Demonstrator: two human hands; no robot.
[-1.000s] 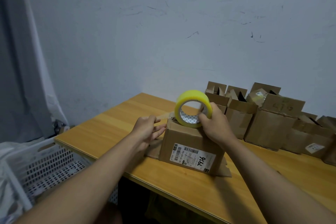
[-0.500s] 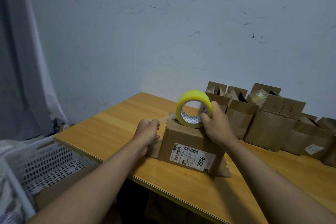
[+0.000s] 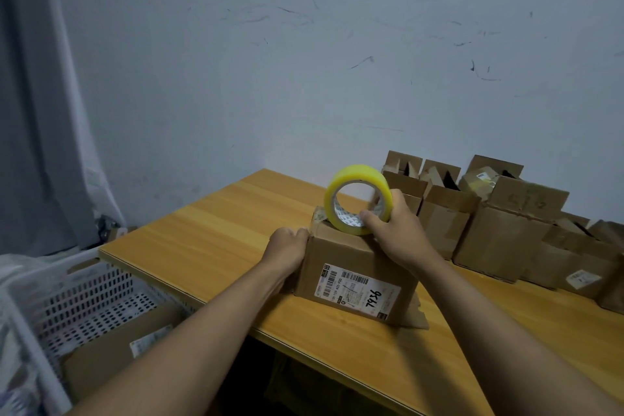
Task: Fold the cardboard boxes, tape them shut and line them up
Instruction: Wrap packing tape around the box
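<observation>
Two hands work one box (image 3: 354, 267) at the surface's (image 3: 216, 240) near edge: our left hand (image 3: 288, 243), open a second ago, now curls against its left side, while right-hand fingers (image 3: 368, 216) grip the tape roll (image 3: 358, 198) on top, so taping has begun.

The person is wearing nothing on either forearm: both arms are showing bare from the bottom edge up to the wrists. The left hand (image 3: 287, 245) and right hand (image 3: 396, 230) are showing no gloves, rings or watch.
</observation>
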